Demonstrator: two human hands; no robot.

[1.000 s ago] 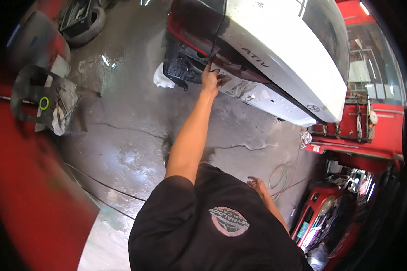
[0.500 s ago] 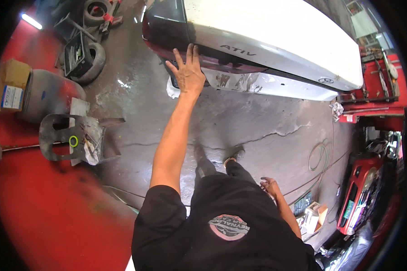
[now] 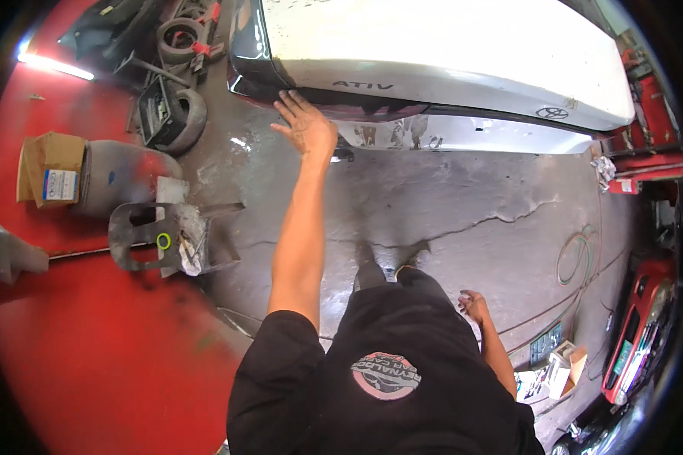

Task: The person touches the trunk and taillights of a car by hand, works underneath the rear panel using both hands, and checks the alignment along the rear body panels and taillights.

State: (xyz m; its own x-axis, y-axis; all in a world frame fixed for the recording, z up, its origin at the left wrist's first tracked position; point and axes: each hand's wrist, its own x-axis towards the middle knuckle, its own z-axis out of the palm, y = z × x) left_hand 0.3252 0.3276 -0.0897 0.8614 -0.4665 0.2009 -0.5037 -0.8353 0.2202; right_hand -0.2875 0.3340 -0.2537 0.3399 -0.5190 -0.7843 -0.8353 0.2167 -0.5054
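Note:
A white car's trunk lid (image 3: pixel 448 57) spans the top of the head view, with a dark red tail light (image 3: pixel 254 87) at its left corner. My left hand (image 3: pixel 308 127) is stretched out, fingers slightly apart, fingertips at the lid's lower edge beside that light. Nothing is held in it. Below the lid lies the car's pale, patchy rear panel (image 3: pixel 463 135), partly hidden at the left by my hand. My right hand (image 3: pixel 474 305) hangs low by my side, away from the car. Its fingers are loosely bent and apart, with nothing visible in them.
On the left stand a grey plastic chair (image 3: pixel 133 236) with a green tape roll (image 3: pixel 164 241) on it, a cardboard box (image 3: pixel 53 171) and tyres (image 3: pixel 184 121). A coiled hose (image 3: pixel 574 258) lies on the cracked floor at right, near an open carton (image 3: pixel 568 370) and a red bumper (image 3: pixel 634 326).
The view has turned, so the car's rear edge lies more level. My left hand's fingers now tilt further left and sit closer together at the lid's edge. My right hand still hangs low.

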